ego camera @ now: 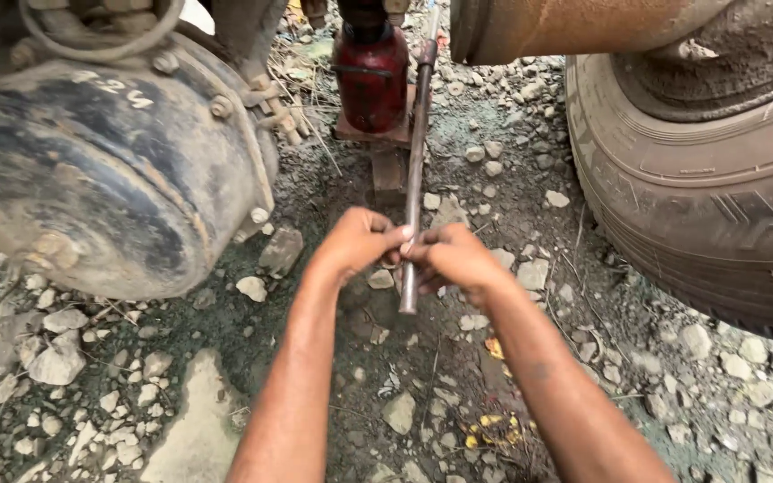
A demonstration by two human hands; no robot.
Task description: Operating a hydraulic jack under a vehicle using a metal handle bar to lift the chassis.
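Both hands closed on the near end of a long thin grey-brown metal rod (416, 170). Left hand (357, 243) grips from the left side, right hand (454, 257) from the right, fingertips meeting at the rod, so neither hand is clearly nearer. A short stub of rod sticks out below the hands toward the viewer.

Rod's long axis runs almost straight away from the person, slightly tilted right at the far end, rising from the hands toward the red steel bottle jack (371, 76). Far end passes just beside the jack's right side; whether it sits in a socket cannot be told.

Jack stands upright on a flat block on the gravel ground (91, 394), between the rusty black round brake drum (109, 170) on the left and the worn black rubber truck tyre (717, 197) on the right. A rusty brown axle tube (574, 27) is overhead.
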